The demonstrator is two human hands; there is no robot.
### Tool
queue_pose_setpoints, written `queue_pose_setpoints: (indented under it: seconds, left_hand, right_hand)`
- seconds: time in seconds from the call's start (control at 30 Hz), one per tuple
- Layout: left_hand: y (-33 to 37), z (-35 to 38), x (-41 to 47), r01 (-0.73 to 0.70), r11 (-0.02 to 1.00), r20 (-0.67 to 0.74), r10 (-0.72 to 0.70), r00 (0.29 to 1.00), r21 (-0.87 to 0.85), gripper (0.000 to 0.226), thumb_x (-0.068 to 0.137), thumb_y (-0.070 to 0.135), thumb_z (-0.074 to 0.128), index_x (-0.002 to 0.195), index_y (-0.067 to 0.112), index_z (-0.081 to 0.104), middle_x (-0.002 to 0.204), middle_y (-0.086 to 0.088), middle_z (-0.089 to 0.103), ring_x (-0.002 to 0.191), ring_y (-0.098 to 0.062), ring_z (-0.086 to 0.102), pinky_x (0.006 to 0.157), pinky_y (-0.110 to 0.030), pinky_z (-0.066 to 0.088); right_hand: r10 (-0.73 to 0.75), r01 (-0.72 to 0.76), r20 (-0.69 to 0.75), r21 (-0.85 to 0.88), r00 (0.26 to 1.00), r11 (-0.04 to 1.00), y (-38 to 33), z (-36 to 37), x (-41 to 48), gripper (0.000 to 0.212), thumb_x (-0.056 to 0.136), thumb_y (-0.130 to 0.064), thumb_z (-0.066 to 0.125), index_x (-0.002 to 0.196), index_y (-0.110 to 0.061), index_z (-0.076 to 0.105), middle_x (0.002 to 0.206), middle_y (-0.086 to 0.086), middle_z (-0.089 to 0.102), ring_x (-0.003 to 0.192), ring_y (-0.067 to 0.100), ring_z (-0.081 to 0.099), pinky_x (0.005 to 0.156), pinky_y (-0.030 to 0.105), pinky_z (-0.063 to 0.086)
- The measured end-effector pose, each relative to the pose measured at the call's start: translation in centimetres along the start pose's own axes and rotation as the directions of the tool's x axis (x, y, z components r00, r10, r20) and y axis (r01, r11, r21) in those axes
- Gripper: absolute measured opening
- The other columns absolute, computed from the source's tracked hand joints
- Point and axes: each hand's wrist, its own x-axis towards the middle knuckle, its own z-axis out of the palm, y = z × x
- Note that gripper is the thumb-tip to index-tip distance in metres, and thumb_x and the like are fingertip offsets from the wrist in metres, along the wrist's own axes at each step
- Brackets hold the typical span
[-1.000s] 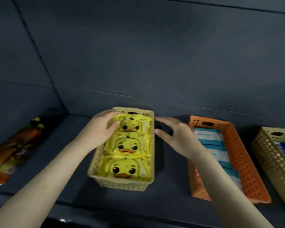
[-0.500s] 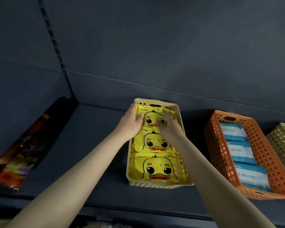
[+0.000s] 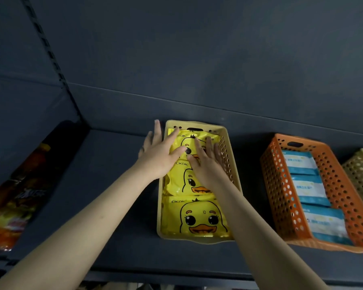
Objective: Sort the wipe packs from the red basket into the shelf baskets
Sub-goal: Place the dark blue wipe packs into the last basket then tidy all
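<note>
Left hand and right hand lay flat, fingers straight, on the rearmost duck pack beneath them; seemingly the seating step; next, lifting clear of the yellow basket.

The bare left forearm and right forearm reach forward and converge, the left hand palm-down with fingers straight, slightly spread, thumb angled toward the right hand, which lies flat just beside it, fingers straight and close together.
</note>
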Motion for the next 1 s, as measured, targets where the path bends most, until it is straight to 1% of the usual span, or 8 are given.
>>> queue_pose_setpoints:
  seconds: [0.17,0.3,0.53,0.63,0.73,0.83,0.9,1.0]
  left_hand:
    - [0.7,-2.4,-0.2,-0.057,0.936,0.217,-0.021,0.976,0.348,0.094,0.073,0.085,0.040,0.150,0.046,0.007,0.141,0.002,-0.053,0.138,-0.035,-0.036,0.113,-0.060,-0.008]
    - [1.3,-3.3,0.3,-0.001,0.907,0.304,-0.140,0.942,0.420,0.100,0.071,0.078,0.056,0.150,0.048,0.002,0.146,0.000,-0.048,0.139,-0.038,-0.033,0.113,-0.066,-0.004]
    - [2.6,-3.1,0.6,0.065,0.849,0.286,-0.247,0.926,0.524,0.105,0.070,0.073,0.063,0.150,0.046,0.001,0.156,-0.004,-0.031,0.143,-0.040,-0.024,0.103,-0.079,0.010]
    - [1.9,-2.8,0.5,0.069,0.919,0.296,-0.196,0.935,0.389,0.101,0.074,0.067,0.065,0.150,0.046,0.000,0.156,-0.001,-0.031,0.143,-0.039,-0.022,0.106,-0.075,0.010]
    - [0.1,-2.3,0.1,0.032,0.999,0.278,-0.030,0.960,-0.003,0.089,0.086,0.061,0.056,0.146,0.052,-0.008,0.156,0.008,-0.029,0.146,-0.033,-0.016,0.115,-0.063,0.005]
    - [-0.5,-1.1,-1.0,0.051,0.917,0.191,0.028,0.981,-0.395,0.071,0.095,0.059,0.039,0.143,0.057,-0.014,0.160,0.018,-0.009,0.149,-0.017,0.005,0.117,-0.043,0.013]
    - [-0.4,-0.4,-1.3,0.045,0.871,0.141,0.028,0.990,-0.488,0.065,0.098,0.055,0.034,0.143,0.058,-0.013,0.159,0.022,0.001,0.146,-0.012,0.017,0.113,-0.036,0.020]
    - [-0.4,-0.3,-1.4,0.046,0.846,0.140,0.035,0.990,-0.530,0.059,0.099,0.053,0.034,0.145,0.058,-0.004,0.159,0.021,0.002,0.146,-0.011,0.016,0.111,-0.034,0.021]
  right_hand:
    - [-0.009,0.009,-0.011,0.054,1.000,0.999,0.5,-0.5,-1.2,0.060,0.105,-0.039,0.022,0.154,-0.025,-0.010,0.160,0.003,-0.021,0.146,0.023,-0.021,0.117,0.036,-0.009]
    - [-0.018,0.019,-0.023,0.028,1.000,0.999,0.6,-0.5,-1.6,0.060,0.106,-0.033,0.023,0.154,-0.018,-0.009,0.160,0.006,-0.020,0.147,0.024,-0.018,0.116,0.032,-0.010]
    - [0.016,-0.015,-0.051,0.011,0.999,1.000,0.7,-0.2,-1.2,0.060,0.106,-0.030,0.023,0.154,-0.013,-0.010,0.161,0.005,-0.019,0.148,0.023,-0.014,0.111,0.027,-0.011]
    - [0.030,-0.029,-0.013,0.043,0.999,0.999,0.7,-0.5,-1.2,0.062,0.106,-0.033,0.023,0.153,-0.013,-0.010,0.161,0.005,-0.019,0.148,0.021,-0.014,0.115,0.030,-0.009]
    - [0.029,-0.028,-0.010,0.104,1.000,0.994,0.5,-0.8,-1.2,0.064,0.104,-0.044,0.024,0.155,-0.020,-0.005,0.161,0.005,-0.017,0.148,0.022,-0.015,0.118,0.036,-0.005]
    - [-0.062,0.063,-0.033,0.052,0.998,0.997,-0.2,-0.5,-1.4,0.060,0.102,-0.050,0.022,0.154,-0.036,-0.004,0.161,0.001,-0.017,0.144,0.024,-0.026,0.116,0.041,-0.010]
    - [-0.069,0.069,-0.019,0.009,0.997,0.998,-0.6,0.0,-1.1,0.057,0.101,-0.053,0.017,0.152,-0.043,-0.006,0.160,-0.001,-0.020,0.143,0.024,-0.029,0.116,0.044,-0.014]
    - [-0.026,0.025,-0.008,-0.049,1.000,0.998,-0.7,0.7,-0.6,0.058,0.097,-0.060,0.012,0.149,-0.047,-0.011,0.158,-0.001,-0.027,0.142,0.026,-0.031,0.116,0.045,-0.014]
